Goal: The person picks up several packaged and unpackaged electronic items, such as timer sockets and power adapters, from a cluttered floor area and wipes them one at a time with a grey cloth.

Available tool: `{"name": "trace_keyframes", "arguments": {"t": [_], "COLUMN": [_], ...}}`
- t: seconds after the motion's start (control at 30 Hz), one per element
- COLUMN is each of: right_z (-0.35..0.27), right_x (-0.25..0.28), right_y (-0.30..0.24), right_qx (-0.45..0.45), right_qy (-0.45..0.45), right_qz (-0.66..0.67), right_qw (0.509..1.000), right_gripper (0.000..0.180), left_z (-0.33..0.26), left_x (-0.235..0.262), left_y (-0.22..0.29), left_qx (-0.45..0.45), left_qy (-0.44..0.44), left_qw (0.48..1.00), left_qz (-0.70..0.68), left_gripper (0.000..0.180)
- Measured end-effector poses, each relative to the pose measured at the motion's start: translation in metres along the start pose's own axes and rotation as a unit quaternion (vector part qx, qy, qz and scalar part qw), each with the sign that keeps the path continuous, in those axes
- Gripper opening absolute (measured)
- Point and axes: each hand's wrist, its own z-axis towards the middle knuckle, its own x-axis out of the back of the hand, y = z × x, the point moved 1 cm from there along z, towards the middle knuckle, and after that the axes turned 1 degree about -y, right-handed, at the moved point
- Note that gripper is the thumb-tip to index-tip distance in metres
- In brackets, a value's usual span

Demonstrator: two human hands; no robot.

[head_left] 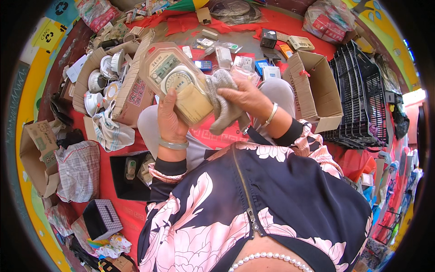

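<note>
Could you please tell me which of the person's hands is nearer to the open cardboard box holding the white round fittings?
Left. The left hand holds the blister pack just right of that cardboard box; the right hand, gripping the grey cloth, is farther right.

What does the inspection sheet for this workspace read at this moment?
Surface: red cloth spread on the ground.
Job's things: clear blister pack with dial device; grey rag against it.
Clutter: cardboard box of white fittings, empty cardboard box, black crate, small packaged goods.
Grippers: left hand holds the pack; right hand grips the rag.
Cables: nothing seen.
Surroundings: yellow-painted floor.
</note>
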Motion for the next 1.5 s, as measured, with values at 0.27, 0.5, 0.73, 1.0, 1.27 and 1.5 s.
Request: {"name": "trace_keyframes", "arguments": {"t": [0.27, 0.5, 0.73, 1.0, 1.27, 1.5], "right_z": [-0.005, 0.006, 0.009, 0.005, 0.023, 0.008], "right_x": [-0.005, 0.000, -0.004, -0.005, 0.036, -0.032], "right_y": [-0.004, -0.015, -0.023, -0.039, -0.086, -0.084], "right_qx": [0.101, 0.282, 0.359, 0.395, 0.374, 0.484], "right_qy": [0.076, 0.097, 0.117, 0.147, 0.255, 0.004], "right_qz": [-0.216, -0.360, -0.334, -0.367, -0.291, -0.513], "right_qw": [0.968, 0.884, 0.864, 0.829, 0.843, 0.709], "right_gripper": [0.023, 0.023, 0.025, 0.024, 0.021, 0.025], "left_z": [-0.010, -0.015, -0.016, -0.022, -0.029, -0.021], "left_x": [-0.022, -0.027, -0.037, -0.046, -0.046, -0.043], "left_y": [-0.005, -0.006, 0.000, 0.004, -0.010, -0.011], "left_qx": [-0.010, 0.012, -0.001, -0.008, 0.005, -0.043], "left_qy": [-0.014, -0.041, -0.042, -0.072, -0.114, -0.076], "left_qw": [0.995, 0.990, 0.990, 0.977, 0.959, 0.938], "left_qz": [0.100, 0.134, 0.134, 0.201, 0.258, 0.336], "left_gripper": [0.035, 0.037, 0.038, 0.038, 0.040, 0.037]}}
